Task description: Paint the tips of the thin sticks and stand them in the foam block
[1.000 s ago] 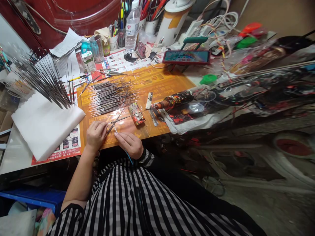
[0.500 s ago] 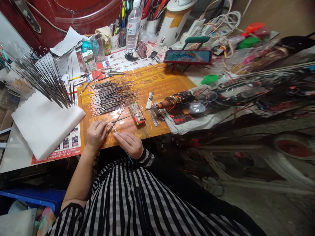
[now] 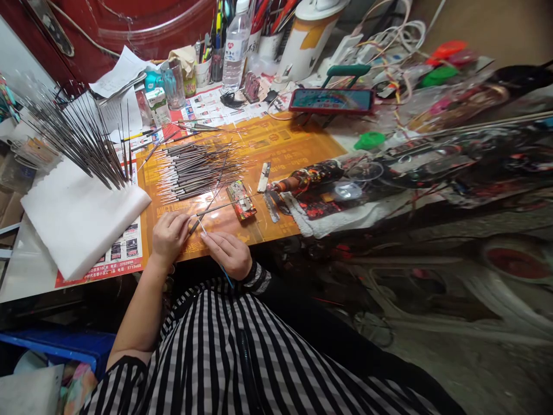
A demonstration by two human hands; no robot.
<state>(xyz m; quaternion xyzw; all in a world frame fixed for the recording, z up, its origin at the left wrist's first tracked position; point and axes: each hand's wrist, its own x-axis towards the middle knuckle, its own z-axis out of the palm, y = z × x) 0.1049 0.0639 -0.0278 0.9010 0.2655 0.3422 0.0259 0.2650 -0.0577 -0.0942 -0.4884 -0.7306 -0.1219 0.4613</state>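
Note:
My left hand (image 3: 169,233) is closed in a pinch on a thin dark rod (image 3: 216,208) that reaches right over the orange sheet. In my right hand (image 3: 228,253), closed too, is a slim stick (image 3: 226,275) with a white upper end and a blue tail toward my lap. Its white end meets the dark rod close to my left fingertips. Another dark rod (image 3: 210,203) crosses there at a slant; whether a hand holds it I cannot tell. Beyond my hands lies a pile of thin grey rods with pale tips (image 3: 194,170). A paint-smeared small block (image 3: 242,200) sits to the right.
A white foam block (image 3: 86,225) with many dark rods stuck upright stands at left. The orange sheet (image 3: 285,222) covers the table. Behind are a water bottle (image 3: 235,52) and a phone on a stand (image 3: 332,100). A paint-stained handle (image 3: 317,173) lies at right on tissue.
Both hands keep nearly the same place and grip. The whole view has shifted very slightly; nothing else visibly differs.

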